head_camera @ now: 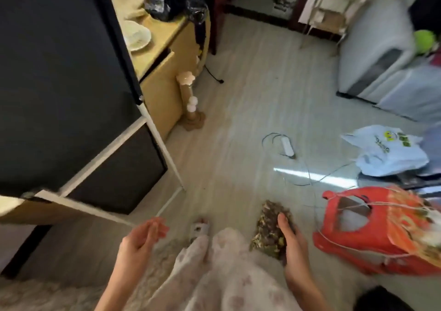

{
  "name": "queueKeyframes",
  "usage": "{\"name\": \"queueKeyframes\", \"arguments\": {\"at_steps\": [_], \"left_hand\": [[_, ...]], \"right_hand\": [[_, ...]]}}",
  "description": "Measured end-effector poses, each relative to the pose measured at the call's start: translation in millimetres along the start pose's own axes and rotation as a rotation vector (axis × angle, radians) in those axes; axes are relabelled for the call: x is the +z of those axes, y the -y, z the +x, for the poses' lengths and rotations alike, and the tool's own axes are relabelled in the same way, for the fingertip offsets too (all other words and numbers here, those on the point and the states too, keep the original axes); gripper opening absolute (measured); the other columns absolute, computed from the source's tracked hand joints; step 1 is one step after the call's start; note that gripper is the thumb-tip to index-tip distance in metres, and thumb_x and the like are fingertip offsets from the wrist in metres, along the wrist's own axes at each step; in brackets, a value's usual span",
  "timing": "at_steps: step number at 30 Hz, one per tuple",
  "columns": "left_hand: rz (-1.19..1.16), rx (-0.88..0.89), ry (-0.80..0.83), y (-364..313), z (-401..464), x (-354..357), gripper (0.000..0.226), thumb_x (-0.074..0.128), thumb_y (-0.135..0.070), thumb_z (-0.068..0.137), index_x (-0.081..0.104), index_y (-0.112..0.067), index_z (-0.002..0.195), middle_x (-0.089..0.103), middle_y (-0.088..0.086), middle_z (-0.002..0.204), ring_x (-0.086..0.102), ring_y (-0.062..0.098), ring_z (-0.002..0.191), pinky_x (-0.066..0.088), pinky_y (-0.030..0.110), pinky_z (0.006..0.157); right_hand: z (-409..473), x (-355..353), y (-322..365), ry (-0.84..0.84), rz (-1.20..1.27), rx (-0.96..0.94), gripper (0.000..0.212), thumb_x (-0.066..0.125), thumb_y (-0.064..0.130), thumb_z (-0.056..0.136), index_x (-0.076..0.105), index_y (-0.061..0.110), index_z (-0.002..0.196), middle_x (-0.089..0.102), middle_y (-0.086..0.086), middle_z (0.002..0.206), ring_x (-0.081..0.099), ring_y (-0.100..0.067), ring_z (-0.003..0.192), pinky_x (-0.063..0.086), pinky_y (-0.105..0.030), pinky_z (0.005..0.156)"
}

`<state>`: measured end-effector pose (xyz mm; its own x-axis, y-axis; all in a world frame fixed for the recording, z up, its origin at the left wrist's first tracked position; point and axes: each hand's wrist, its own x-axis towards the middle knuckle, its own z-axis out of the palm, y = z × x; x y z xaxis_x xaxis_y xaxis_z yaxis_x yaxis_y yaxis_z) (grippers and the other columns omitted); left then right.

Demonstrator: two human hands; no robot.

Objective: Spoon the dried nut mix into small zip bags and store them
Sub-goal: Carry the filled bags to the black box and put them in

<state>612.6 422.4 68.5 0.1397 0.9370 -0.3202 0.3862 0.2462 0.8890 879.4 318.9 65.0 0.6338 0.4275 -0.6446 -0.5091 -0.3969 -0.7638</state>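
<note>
My right hand (290, 236) grips a clear bag packed with brown dried nut mix (268, 227), thumb on top, low in the view above the floor. My left hand (143, 236) hangs free at the lower left, fingers loosely curled, holding nothing, near the white-edged corner of a dark cabinet (114, 167). The frame is blurred by motion. No spoon is in sight.
A red paper carrier bag (372, 229) lies on the floor at right, a white plastic bag (391, 153) beyond it. A power strip (287, 146) and cables cross the floor. A wooden side table (164, 55) with a plate and a black bag stands behind the cabinet.
</note>
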Motion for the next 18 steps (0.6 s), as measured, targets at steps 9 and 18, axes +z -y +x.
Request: {"name": "queueKeyframes", "arguments": {"at_steps": [9,18], "left_hand": [[0.066,0.015,0.077,-65.9,153.0,35.3,0.022,0.045,-0.007,0.095,0.065,-0.015,0.092,0.070,0.009,0.082,0.067,0.017,0.075,0.055,0.024,0.070],[0.078,0.128,0.313,-180.1,307.7,118.6,0.022,0.045,-0.007,0.096,0.065,-0.016,0.092,0.070,0.002,0.080,0.066,0.003,0.070,0.050,0.009,0.063]], "right_hand": [[86.5,26.8,58.5,-0.201,0.369,0.004,0.017,0.066,0.030,0.082,0.072,0.018,0.092,0.075,-0.003,0.085,0.072,-0.020,0.071,0.059,-0.039,0.059],[165.0,61.8,126.1,-0.338,0.360,-0.048,0.038,0.067,0.046,0.068,0.066,0.016,0.092,0.075,0.005,0.082,0.069,-0.019,0.081,0.054,-0.038,0.077]]}}
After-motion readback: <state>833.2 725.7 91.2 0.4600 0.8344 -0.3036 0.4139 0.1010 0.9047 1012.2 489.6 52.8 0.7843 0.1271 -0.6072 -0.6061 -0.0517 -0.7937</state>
